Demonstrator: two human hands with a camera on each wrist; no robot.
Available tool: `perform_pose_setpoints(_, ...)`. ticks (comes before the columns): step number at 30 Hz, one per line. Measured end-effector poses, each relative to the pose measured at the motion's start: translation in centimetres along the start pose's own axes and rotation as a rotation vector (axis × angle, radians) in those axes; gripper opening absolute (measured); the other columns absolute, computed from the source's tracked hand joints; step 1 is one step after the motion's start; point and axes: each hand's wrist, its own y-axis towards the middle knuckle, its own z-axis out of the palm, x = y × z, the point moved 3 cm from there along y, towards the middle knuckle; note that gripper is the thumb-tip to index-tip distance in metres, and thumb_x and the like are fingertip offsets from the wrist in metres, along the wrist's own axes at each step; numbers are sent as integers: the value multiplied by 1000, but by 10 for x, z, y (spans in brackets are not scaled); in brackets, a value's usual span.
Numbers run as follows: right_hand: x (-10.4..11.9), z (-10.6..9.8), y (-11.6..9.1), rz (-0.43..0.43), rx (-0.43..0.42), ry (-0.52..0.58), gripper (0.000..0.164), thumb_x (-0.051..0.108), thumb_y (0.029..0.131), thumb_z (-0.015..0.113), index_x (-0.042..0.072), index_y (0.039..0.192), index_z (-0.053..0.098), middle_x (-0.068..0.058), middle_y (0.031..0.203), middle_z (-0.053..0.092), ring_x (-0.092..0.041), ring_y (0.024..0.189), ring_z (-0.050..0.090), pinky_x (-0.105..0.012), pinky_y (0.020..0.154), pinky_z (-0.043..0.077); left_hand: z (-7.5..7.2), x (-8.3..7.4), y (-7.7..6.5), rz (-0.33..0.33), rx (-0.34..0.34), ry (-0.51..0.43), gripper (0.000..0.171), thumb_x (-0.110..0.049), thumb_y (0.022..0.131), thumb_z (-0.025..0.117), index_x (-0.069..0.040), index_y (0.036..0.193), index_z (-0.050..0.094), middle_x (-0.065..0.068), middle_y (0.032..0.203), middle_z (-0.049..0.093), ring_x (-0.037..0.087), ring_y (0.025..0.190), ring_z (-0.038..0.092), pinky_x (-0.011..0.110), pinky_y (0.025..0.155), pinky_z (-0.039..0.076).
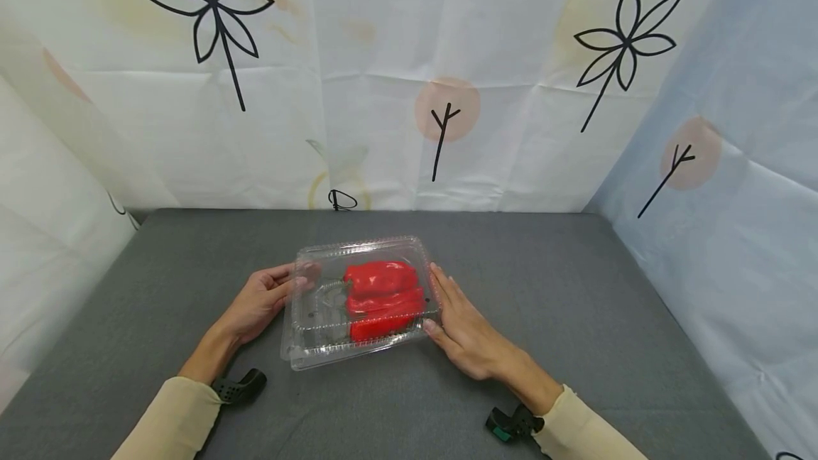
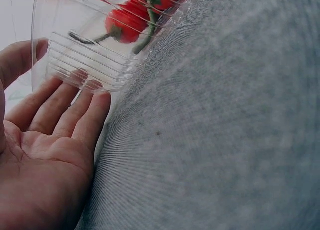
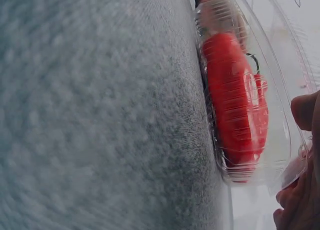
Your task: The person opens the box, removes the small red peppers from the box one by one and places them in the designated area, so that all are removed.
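A clear plastic clamshell container (image 1: 327,304) sits on the grey cloth, slightly turned, with its lid over the base. Inside, toward its right side, lie red peppers (image 1: 381,286); their green stems (image 2: 145,40) show in the left wrist view. My left hand (image 1: 260,304) holds the container's left edge, thumb at the rim and fingertips against the ribbed side wall. At the right edge, my right hand (image 1: 469,332) holds the rim between the thumb, near the front corner, and the fingers along the side. Whether the lid is fastened cannot be seen.
A grey cloth-covered table (image 1: 543,289) spreads around the container. White fabric (image 1: 383,34) printed with leaves hangs behind it, with more fabric at both sides. Dark wrist devices (image 1: 239,387) are strapped at both wrists.
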Motion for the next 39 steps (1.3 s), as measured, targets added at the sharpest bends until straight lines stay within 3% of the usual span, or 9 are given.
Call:
perform_pose_setpoints(10, 7, -13, 1, 49, 12, -78, 77, 35, 106, 49, -3, 161, 11, -15, 169, 9, -32, 154, 13, -54, 123, 18, 0, -1, 1, -9, -5, 26, 50, -5, 105, 55, 16, 147, 38, -1, 134, 64, 14, 121, 63, 26, 99, 52)
perform_pose_setpoints(17, 13, -33, -1, 154, -17, 20, 78, 43, 102, 54, 9, 163, 18, -5, 168, 19, -36, 152, 21, -65, 116, 26, 3, -2, 0, -12, 41, 65, 48, -6, 106, 53, 14, 148, 39, 1, 139, 62, 15, 123, 62, 25, 101, 50)
perform_pose_setpoints(22, 13, -40, 0, 120, -90, 126, 72, 36, 101, 57, 9, 161, 28, -6, 165, 30, -35, 146, 35, -67, 110, 35, 4, -2, -1, -14, 76, 64, 47, -6, 107, 50, 12, 149, 39, 4, 142, 60, 16, 124, 61, 30, 97, 54)
perform_pose_setpoints(28, 14, -47, 1, 39, -196, 224, 64, 26, 99, 58, 7, 156, 37, -9, 158, 40, -34, 137, 47, -66, 105, 41, 6, -3, -3, -27, 88, 100, 39, -6, 106, 53, 9, 142, 51, 12, 135, 63, 15, 117, 64, 30, 92, 56)
perform_pose_setpoints(34, 13, -51, 1, 34, -263, 252, 63, 22, 97, 59, 4, 154, 40, -14, 156, 42, -39, 136, 47, -67, 107, 38, 9, -2, 0, -19, 142, 46, 43, -2, 105, 52, 15, 144, 44, 25, 145, 53, 17, 130, 57, 33, 107, 47)
perform_pose_setpoints(39, 12, -53, 3, 33, -298, 278, 63, 18, 97, 58, 4, 155, 38, -15, 156, 42, -39, 141, 42, -65, 112, 34, 11, 0, 1, -3, 214, 23, 45, 1, 106, 47, 14, 148, 37, 32, 149, 44, 19, 134, 54, 35, 110, 44)
